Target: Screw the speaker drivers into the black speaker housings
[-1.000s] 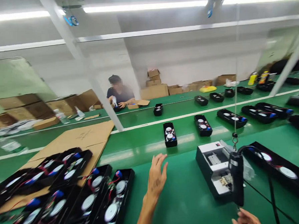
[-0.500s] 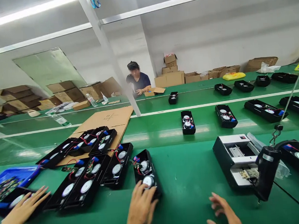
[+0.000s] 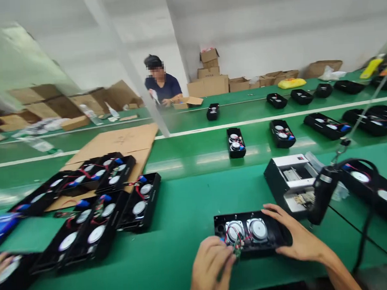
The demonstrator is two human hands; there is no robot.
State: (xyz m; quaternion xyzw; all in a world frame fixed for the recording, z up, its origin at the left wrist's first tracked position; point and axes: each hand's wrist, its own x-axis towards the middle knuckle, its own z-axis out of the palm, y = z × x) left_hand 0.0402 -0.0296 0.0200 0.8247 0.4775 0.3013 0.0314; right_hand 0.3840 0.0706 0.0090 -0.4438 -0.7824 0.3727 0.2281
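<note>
A black speaker housing (image 3: 270,245) with two round silver speakers (image 3: 256,229) lies crosswise on the green bench in front of me. My left hand (image 3: 212,265) is closed at its left end, with fingertips pinched on a small green circuit board (image 3: 237,245) with red wires. My right hand (image 3: 297,234) wraps round the right end of the housing, thumb at the near edge and fingers over the far edge. A black electric screwdriver (image 3: 324,192) hangs beyond my right hand, beside a white and black screw feeder (image 3: 290,176).
Several similar housings (image 3: 140,204) lie to the left, some on a cardboard sheet (image 3: 115,140). Another person's hand (image 3: 0,267) touches a housing at the left edge. More housings (image 3: 235,143) sit on the green line beyond. A co-worker (image 3: 162,86) sits across, near cardboard boxes (image 3: 210,85).
The housing has moved right and turned crosswise in front of me. My right hand has taken hold of its end, and my left hand has shifted to the circuit board. The view has turned right.
</note>
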